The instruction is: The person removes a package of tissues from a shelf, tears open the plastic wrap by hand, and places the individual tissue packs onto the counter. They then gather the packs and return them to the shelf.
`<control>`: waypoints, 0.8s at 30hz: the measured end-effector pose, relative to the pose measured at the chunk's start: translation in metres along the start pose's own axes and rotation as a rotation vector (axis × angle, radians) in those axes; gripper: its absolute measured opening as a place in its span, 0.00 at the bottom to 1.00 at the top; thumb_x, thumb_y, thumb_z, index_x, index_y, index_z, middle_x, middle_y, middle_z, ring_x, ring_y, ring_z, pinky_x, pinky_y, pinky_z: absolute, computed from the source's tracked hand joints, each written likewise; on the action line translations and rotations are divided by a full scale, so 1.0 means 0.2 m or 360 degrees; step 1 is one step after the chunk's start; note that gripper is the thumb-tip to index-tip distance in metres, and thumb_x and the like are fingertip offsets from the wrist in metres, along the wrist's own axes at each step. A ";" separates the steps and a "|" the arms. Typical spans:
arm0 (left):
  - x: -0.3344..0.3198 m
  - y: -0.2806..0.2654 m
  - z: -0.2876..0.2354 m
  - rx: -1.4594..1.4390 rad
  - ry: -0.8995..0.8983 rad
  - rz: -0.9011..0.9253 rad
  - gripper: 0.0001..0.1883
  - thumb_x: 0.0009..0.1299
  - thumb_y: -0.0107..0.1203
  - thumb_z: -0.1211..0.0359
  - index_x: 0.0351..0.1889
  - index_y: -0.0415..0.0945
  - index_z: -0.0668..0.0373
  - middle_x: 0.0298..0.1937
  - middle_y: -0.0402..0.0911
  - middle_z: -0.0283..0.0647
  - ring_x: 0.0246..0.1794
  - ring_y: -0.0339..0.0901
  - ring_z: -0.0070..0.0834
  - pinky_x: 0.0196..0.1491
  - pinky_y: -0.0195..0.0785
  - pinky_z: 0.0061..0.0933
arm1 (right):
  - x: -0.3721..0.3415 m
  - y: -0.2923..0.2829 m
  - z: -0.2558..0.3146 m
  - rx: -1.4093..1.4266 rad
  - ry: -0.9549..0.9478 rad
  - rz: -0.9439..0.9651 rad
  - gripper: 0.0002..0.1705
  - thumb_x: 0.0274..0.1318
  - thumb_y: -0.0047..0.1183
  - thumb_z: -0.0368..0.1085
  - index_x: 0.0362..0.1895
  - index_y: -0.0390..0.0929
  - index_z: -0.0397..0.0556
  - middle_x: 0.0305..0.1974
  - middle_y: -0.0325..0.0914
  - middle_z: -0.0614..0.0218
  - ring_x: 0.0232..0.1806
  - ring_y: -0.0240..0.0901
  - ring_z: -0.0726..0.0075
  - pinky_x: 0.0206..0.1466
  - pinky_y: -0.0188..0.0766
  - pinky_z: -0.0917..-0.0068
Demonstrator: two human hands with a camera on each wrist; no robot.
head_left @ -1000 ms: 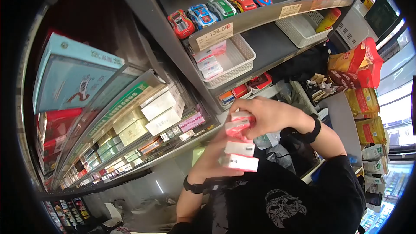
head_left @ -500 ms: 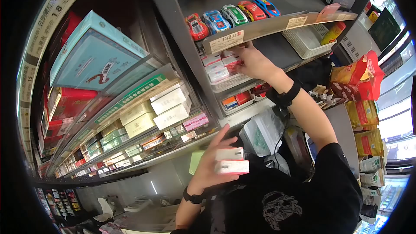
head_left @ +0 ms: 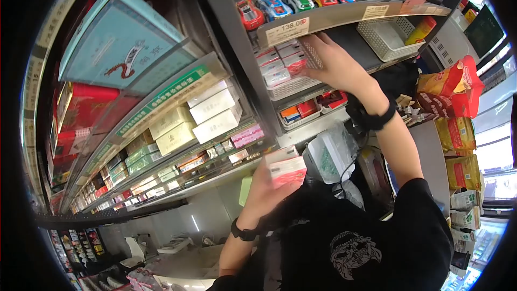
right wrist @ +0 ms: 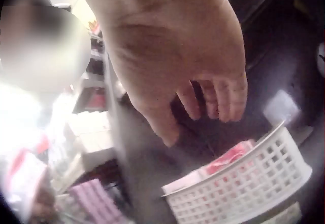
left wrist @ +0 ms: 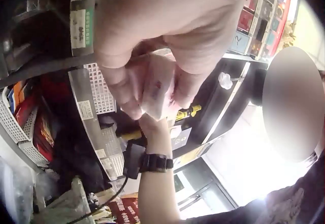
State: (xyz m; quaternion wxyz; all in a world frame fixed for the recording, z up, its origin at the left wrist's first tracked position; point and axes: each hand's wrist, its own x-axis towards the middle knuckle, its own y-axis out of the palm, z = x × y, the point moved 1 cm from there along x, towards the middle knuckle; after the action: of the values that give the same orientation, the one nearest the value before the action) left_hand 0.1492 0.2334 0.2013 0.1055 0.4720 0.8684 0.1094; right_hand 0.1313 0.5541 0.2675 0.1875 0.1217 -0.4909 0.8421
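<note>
My left hand [head_left: 259, 196] holds small white-and-pink packs [head_left: 285, 168], stacked together in front of the chest. In the left wrist view its thumb and fingers curl round a pack [left wrist: 158, 84]. My right hand [head_left: 340, 66] reaches under the upper shelf, over a white lattice basket [head_left: 293, 90]. Several similar packs [head_left: 277, 67] lie in rows at the basket's left side, some with pink wrapping. In the right wrist view that hand's fingers [right wrist: 223, 99] extend loosely above the basket with a gap under the thumb, holding nothing.
Toy cars [head_left: 297, 0] line the shelf above, behind a price rail [head_left: 291, 31]. A second white basket [head_left: 389, 48] holds a yellow-and-red canister [head_left: 420, 31]. Below are small trays [head_left: 301, 121] of red and orange packets. A glass cabinet of boxes [head_left: 218, 116] stands left.
Earlier both hands were together at the packs. My right hand then went to the basket with packs, and now it has let go and sits apart from them. More packs lie in the basket.
</note>
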 end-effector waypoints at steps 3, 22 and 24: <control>0.04 0.00 0.00 0.0076 0.0017 -0.0073 0.36 0.67 0.71 0.71 0.69 0.62 0.63 0.61 0.78 0.42 0.59 0.80 0.29 0.62 0.74 0.33 | -0.20 -0.09 0.27 0.0397 -0.0141 0.0185 0.35 0.49 0.73 0.38 0.61 0.75 0.43 0.52 0.79 0.50 0.54 0.77 0.44 0.56 0.76 0.60; -0.08 -0.06 0.15 0.0106 -0.0045 0.0056 0.30 0.76 0.58 0.74 0.73 0.58 0.64 0.63 0.76 0.40 0.62 0.76 0.25 0.66 0.70 0.32 | -0.09 -0.03 0.02 -0.0094 -0.0624 -0.0350 0.18 0.58 0.60 0.24 0.54 0.78 0.43 0.48 0.77 0.55 0.46 0.78 0.43 0.50 0.78 0.59; -0.09 -0.06 0.16 0.0097 -0.0049 0.0017 0.30 0.76 0.57 0.76 0.73 0.58 0.64 0.64 0.75 0.40 0.62 0.76 0.25 0.66 0.70 0.32 | -0.07 -0.01 0.00 -0.0013 -0.0449 -0.0158 0.16 0.59 0.60 0.26 0.52 0.79 0.43 0.50 0.77 0.55 0.48 0.79 0.44 0.51 0.78 0.58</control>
State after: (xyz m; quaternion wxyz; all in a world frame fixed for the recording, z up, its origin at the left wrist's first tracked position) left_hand 0.1580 0.2137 0.1694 0.1039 0.4814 0.8670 0.0761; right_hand 0.1445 0.5517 0.2633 0.1584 0.2623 -0.5091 0.8043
